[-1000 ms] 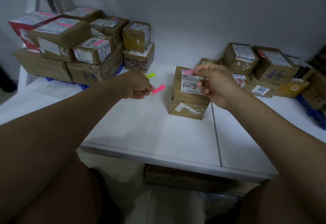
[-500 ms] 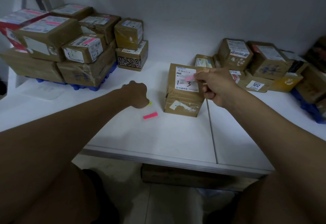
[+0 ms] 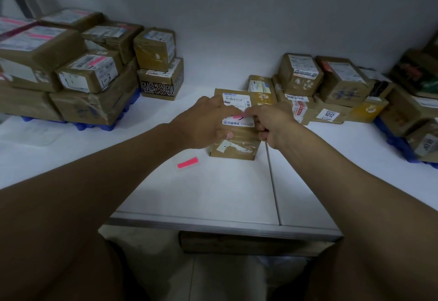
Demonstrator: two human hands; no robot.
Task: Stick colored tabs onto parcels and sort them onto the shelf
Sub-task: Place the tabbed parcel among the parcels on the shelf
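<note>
Nearby, stacked boxes (image 3: 90,73) flank the parcel (image 3: 233,139) under both hands (image 3: 237,123).

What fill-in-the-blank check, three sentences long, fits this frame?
1. Both hands, left hand and right hand, are at the ____ of the middle parcel.
2. The tab at the fingertips on that label is ____ in colour.
3. A spare tab lies on the table, to the ____ of the parcel.

Missing words: label; pink; left
</note>
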